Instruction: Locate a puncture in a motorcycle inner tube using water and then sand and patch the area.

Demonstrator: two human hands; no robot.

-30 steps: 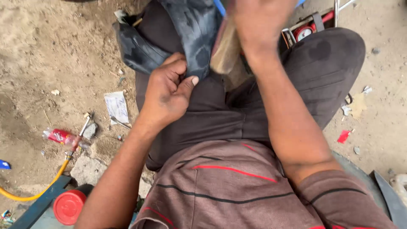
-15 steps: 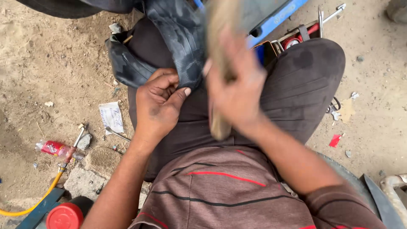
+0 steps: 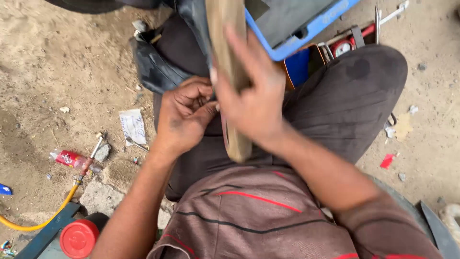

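Since a second ago the right hand (image 3: 254,103) has come down from the top of the view and now lies against the left hand, bringing a pale wooden stick (image 3: 232,76) with it. Its fingers are wrapped round the stick's middle, the stick running upright from the top edge down onto the lap. Beside it, the left hand (image 3: 184,115) is curled tight, fingers pinching the edge of a dark rubber tube (image 3: 158,67) that drapes over the seated person's left knee. Both hands touch over the dark trousers. Behind them sits a blue-framed tray (image 3: 306,33) with a red gauge (image 3: 341,47) just beyond. On the sandy ground to the left lie a paper scrap (image 3: 132,126), a small red bottle (image 3: 69,158), a yellow hose (image 3: 48,218) and a red cap (image 3: 78,238). To my eye the risk is the stick's end slipping off the rubber and striking the pinching fingers, since the hands are so close; a loosened pinch could also let the tube slide off the knee into the grit.
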